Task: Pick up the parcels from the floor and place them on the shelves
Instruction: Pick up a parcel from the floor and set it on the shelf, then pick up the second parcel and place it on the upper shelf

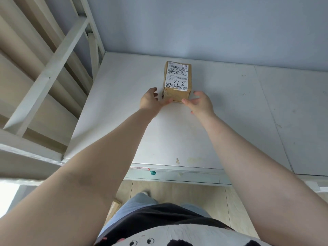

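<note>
One cardboard parcel (label handwritten "8") sits on the shelf; both open hands, left hand and right hand, touch its near corners.

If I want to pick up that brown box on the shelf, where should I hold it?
Probably by its two long sides, reaching from the front. The box lies flat, its narrow end facing out, with bare shelf on both sides, so one hand fits each side.

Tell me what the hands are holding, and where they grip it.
The cardboard parcel, resting on the shelf; left hand and right hand touch its near bottom corners.
</note>
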